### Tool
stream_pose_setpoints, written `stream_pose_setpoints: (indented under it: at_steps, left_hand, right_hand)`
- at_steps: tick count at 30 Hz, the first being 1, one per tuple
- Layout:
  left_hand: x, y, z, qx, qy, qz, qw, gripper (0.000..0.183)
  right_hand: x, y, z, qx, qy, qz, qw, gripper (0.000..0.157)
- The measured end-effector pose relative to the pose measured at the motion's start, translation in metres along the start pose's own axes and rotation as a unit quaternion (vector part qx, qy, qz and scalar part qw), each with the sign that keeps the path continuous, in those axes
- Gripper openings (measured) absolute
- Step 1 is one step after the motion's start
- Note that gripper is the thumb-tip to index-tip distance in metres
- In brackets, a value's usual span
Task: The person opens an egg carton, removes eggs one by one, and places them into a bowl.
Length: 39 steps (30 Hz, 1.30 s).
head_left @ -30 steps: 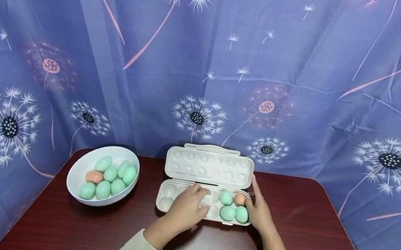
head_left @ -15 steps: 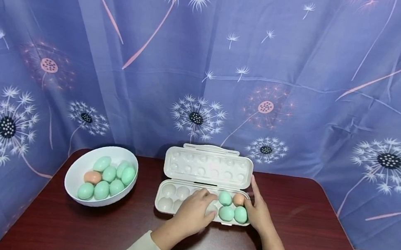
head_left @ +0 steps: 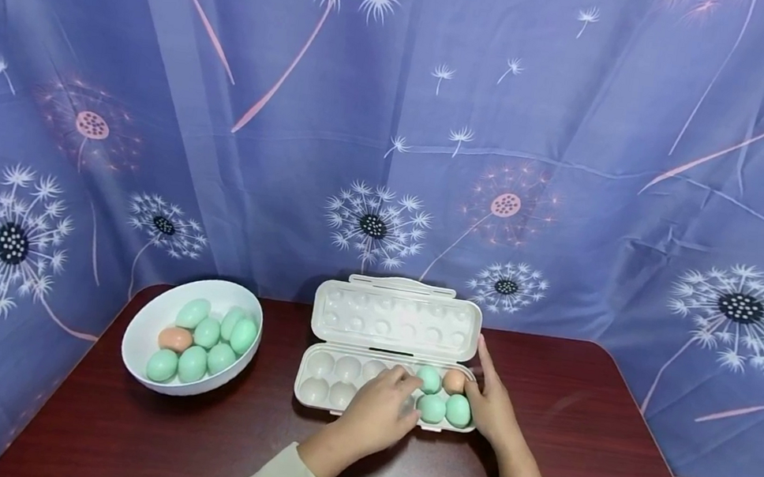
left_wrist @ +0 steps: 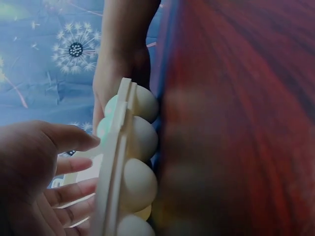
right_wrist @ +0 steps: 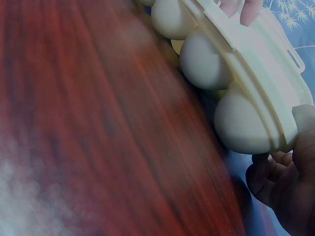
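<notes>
Over the egg carton, the left hand hung loose, seemingly grasping nothing, beside seated eggs; at the carton's right end, the right hand gripped it. Egg-loading seemed under way, next probably calling for another from the bowl leftward.

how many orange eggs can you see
2. One orange egg sits among green eggs in the white bowl; the other is in the back row of the carton, at its right end, beside the right hand. More could be hidden in the bowl.
</notes>
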<state>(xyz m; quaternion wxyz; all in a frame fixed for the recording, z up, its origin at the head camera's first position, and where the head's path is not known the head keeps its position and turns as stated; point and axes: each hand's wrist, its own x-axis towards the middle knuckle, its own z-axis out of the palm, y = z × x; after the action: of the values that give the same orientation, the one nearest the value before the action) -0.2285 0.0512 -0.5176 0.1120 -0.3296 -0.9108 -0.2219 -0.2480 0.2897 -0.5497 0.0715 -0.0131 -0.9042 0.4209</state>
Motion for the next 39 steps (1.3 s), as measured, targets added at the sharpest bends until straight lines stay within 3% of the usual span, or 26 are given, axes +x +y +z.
stream_pose_setpoints:
  at_steps: [9,15,22,32,39]
  left_hand:
    - [0.004,0.006,0.008,-0.003,-0.008,-0.017,0.9998,0.038]
    - [0.005,0.006,0.014,-0.006,-0.014,-0.003,0.9999,0.035]
    - [0.006,0.007,0.016,0.008,0.002,0.015,0.9999,0.034]
    - [0.011,0.014,0.020,0.010,-0.024,0.005,0.9996,0.036]
    - [0.015,0.018,0.022,0.002,-0.019,0.002,0.9998,0.034]
  right_hand:
    - [0.000,0.001,0.000,0.002,0.001,-0.003,1.000,0.077]
    - [-0.001,0.000,0.000,-0.002,-0.002,-0.001,1.000,0.078]
    - [-0.002,0.000,-0.001,-0.004,-0.001,-0.001,1.000,0.078]
    - [-0.001,0.001,0.000,-0.006,0.002,-0.006,1.000,0.078]
    - [-0.001,0.001,0.000,-0.001,0.003,-0.010,1.000,0.079]
